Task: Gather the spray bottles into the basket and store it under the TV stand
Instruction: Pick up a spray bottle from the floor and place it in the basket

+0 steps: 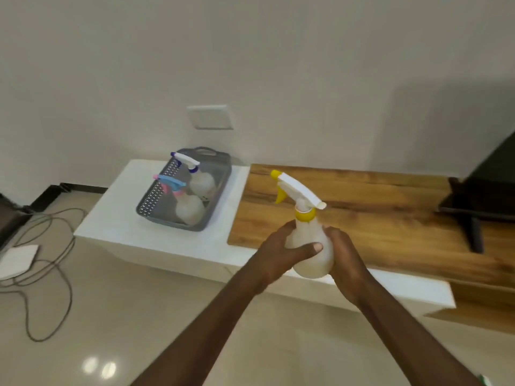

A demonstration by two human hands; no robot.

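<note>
A white spray bottle with a yellow collar and nozzle [308,240] is held upright above the front edge of the TV stand [362,207]. My left hand [281,252] grips its round body from the left, thumb across the front. My right hand [344,257] holds the body from the right. A grey perforated basket [156,201] stands on the white left part of the stand. Inside it are a bottle with a purple-tipped white trigger [199,181] and a bottle with a blue and pink trigger [188,208].
A black TV foot [471,215] stands on the wooden top at the right. Grey cables [50,263] and a white box [16,260] lie on the glossy floor at the left. A white wall plate [210,117] sits above the basket.
</note>
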